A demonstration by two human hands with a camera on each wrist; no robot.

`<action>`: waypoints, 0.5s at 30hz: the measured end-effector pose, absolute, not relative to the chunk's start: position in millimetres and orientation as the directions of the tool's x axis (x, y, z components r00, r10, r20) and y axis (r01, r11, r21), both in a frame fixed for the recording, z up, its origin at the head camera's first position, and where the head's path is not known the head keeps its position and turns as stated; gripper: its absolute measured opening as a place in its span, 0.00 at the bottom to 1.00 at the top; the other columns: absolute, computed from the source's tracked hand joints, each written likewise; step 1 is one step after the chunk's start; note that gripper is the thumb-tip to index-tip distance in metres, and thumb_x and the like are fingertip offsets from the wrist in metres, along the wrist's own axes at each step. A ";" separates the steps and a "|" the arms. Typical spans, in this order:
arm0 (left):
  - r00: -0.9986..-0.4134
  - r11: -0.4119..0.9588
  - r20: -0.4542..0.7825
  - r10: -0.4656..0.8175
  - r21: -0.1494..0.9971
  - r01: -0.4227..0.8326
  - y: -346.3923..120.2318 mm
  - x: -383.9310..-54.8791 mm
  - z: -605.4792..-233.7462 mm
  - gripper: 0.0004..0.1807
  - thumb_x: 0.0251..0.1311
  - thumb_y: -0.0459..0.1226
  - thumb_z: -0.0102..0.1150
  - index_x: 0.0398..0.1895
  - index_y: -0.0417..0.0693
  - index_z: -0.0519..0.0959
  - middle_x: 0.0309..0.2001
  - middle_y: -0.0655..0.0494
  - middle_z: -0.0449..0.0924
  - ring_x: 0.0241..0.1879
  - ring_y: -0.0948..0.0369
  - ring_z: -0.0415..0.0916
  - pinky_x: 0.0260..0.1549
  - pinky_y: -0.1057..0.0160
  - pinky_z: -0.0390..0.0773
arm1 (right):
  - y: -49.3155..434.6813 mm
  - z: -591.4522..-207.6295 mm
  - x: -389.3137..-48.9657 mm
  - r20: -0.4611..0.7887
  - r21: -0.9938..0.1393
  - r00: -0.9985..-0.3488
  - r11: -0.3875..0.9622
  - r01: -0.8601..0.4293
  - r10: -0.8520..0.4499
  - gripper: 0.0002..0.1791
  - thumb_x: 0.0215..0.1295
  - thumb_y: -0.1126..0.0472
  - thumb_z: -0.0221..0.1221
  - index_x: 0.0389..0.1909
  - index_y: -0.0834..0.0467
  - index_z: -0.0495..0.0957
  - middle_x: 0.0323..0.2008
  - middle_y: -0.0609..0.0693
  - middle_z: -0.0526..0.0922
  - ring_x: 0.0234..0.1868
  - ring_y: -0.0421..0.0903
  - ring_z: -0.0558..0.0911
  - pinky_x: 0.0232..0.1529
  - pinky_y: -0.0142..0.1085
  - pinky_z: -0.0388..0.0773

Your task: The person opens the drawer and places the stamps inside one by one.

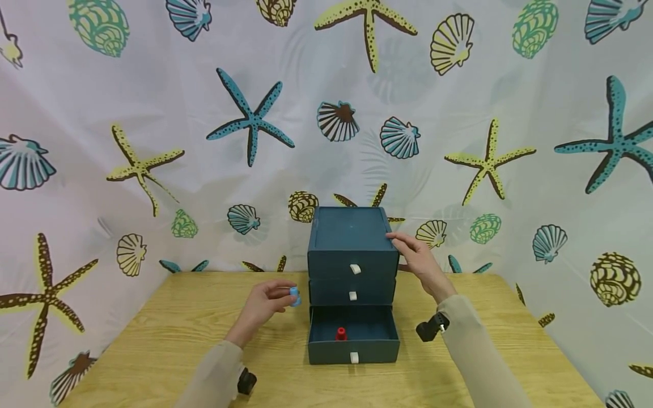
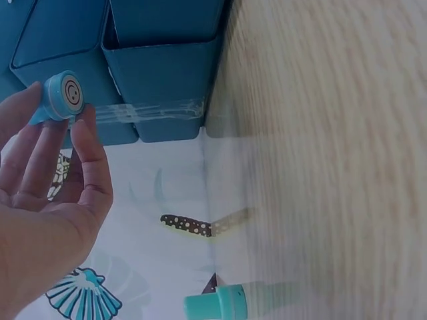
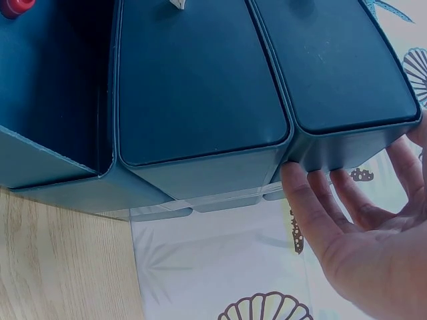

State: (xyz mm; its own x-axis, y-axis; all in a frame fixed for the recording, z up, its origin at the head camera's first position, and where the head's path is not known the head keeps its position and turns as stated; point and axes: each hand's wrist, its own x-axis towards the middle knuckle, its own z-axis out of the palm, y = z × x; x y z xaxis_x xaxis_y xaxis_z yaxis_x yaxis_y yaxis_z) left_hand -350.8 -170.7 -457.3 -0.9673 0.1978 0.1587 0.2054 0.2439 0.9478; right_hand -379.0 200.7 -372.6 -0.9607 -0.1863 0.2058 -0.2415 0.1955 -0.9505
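Observation:
My left hand [image 1: 262,306] pinches a small light blue stamp [image 2: 63,95] between thumb and fingers, left of the dark blue drawer unit [image 1: 352,229]. A smiling face shows on the stamp's round end in the left wrist view. My right hand [image 1: 419,262] rests against the unit's upper right side, its fingertips [image 3: 291,175] touching the wall. The bottom drawer [image 1: 353,352] is pulled out, with a red stamp [image 1: 341,334] standing in it. The two drawers above it are closed.
A teal stamp [image 2: 217,303] stands on the wooden table [image 1: 194,317] beyond the left hand, seen only in the left wrist view. White pull tabs [image 1: 354,357] stick out from the drawer fronts. A curtain [image 1: 306,170] printed with shells and starfish hangs behind the table.

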 end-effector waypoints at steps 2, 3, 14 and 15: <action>-0.963 0.246 0.168 0.209 0.944 0.218 -168.7 -350.0 -456.4 0.23 0.61 0.41 0.66 0.58 0.44 0.78 0.55 0.43 0.82 0.47 0.57 0.82 0.42 0.60 0.80 | 200.5 -372.5 -379.1 0.203 -0.951 -0.961 0.196 -0.239 -0.185 0.23 0.78 0.48 0.46 0.67 0.51 0.70 0.74 0.54 0.60 0.72 0.58 0.64 0.61 0.57 0.72; -0.962 0.247 0.173 0.212 0.943 0.224 -167.6 -349.5 -455.9 0.23 0.61 0.41 0.66 0.58 0.44 0.78 0.54 0.43 0.82 0.47 0.57 0.82 0.42 0.59 0.80 | 200.3 -372.6 -379.3 0.201 -0.951 -0.962 0.197 -0.236 -0.183 0.23 0.77 0.48 0.47 0.67 0.51 0.71 0.74 0.54 0.60 0.72 0.58 0.64 0.61 0.57 0.72; -0.959 0.254 0.186 0.214 0.938 0.238 -154.7 -343.9 -451.3 0.22 0.57 0.40 0.70 0.55 0.44 0.81 0.49 0.46 0.84 0.42 0.60 0.81 0.43 0.54 0.80 | 197.7 -365.5 -374.6 0.169 -0.959 -0.967 0.194 -0.206 -0.193 0.24 0.78 0.51 0.46 0.69 0.55 0.68 0.75 0.56 0.57 0.74 0.60 0.61 0.63 0.58 0.70; -0.957 0.253 0.188 0.220 0.937 0.242 -153.6 -343.3 -450.9 0.21 0.57 0.40 0.70 0.54 0.44 0.81 0.48 0.46 0.85 0.42 0.60 0.81 0.42 0.55 0.80 | 197.0 -364.1 -373.4 0.165 -0.960 -0.967 0.194 -0.203 -0.193 0.24 0.78 0.52 0.46 0.69 0.55 0.68 0.75 0.56 0.57 0.74 0.60 0.60 0.64 0.58 0.70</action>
